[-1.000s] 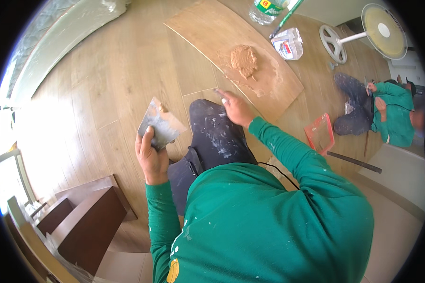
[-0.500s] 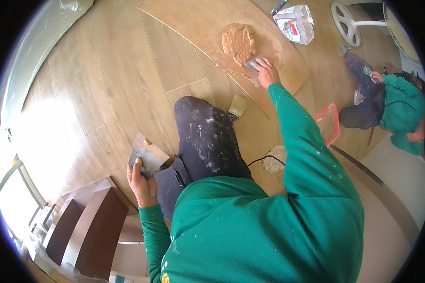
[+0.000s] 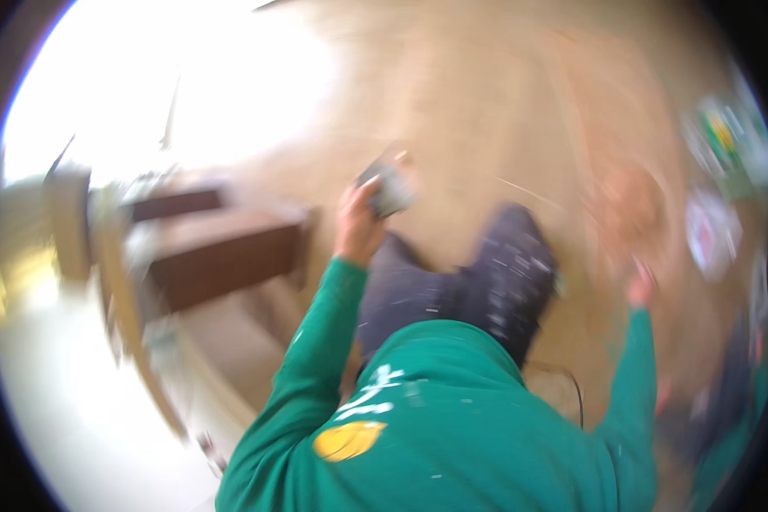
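Note:
My left hand (image 3: 360, 220) grips a flat putty scraper (image 3: 392, 189), raised beyond my left knee. Brownish filler shows at the blade's far corner. Out to the right, my right hand (image 3: 642, 283) is smeared by motion at the near edge of a mound of brown filler (image 3: 630, 209). Its fingers look closed; the scraper seen in them half a second ago is lost in the blur. The mound sits on a thin wooden board (image 3: 602, 102) lying on the floor.
Dark brown wooden steps or shelves (image 3: 222, 271) stand close on my left. A white bag (image 3: 712, 232) lies right of the filler, with a blurred green and white package (image 3: 725, 136) beyond. Another person in green (image 3: 747, 435) is at the right edge. A dark cable (image 3: 578, 397) curves near my right side.
My view has swung to the left, so the board and filler appear farther right. The left-hand scraper now appears higher and nearer the middle. My right hand stays beside the filler.

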A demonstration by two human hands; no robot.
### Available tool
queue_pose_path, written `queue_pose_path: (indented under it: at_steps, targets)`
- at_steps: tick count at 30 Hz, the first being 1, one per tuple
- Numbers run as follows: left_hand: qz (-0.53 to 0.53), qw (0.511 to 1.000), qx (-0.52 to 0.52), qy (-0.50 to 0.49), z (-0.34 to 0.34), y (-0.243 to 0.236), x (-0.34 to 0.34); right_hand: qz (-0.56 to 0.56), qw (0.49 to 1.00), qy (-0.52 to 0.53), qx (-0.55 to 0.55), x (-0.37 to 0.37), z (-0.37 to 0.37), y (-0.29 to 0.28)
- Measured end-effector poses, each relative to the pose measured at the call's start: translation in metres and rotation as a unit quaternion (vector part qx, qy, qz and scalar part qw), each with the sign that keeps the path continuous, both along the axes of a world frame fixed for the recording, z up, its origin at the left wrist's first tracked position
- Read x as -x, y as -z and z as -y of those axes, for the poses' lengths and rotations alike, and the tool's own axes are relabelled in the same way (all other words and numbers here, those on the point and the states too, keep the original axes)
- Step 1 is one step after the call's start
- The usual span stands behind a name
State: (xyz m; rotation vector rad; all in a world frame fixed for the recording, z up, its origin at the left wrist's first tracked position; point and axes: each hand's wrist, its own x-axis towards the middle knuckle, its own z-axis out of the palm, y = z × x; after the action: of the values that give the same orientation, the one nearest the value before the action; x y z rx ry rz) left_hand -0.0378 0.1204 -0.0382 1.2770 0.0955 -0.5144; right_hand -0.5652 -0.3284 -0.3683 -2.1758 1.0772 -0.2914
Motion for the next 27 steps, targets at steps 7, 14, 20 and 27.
queue_pose_path:
  at_steps: [7, 14, 20, 27]
  targets:
    - [0.047, 0.996, 0.050, -0.050, -0.057, -0.016, -0.058, 0.064, 0.969, 0.239, -0.001, 0.006, -0.037, -0.058]
    - [-0.140, 0.973, 0.137, 0.125, 0.098, 0.002, 0.096, 0.403, 0.900, 0.054, -0.159, -0.206, -0.161, -0.294]
    - [-0.146, 0.951, 0.222, 0.161, 0.124, -0.056, 0.144, 0.397, 0.905, -0.148, 0.024, -0.253, -0.210, -0.380]
    - [0.103, 0.965, 0.195, 0.139, 0.055, -0.087, 0.142, 0.227, 0.951, -0.202, 0.059, -0.242, -0.196, -0.367]
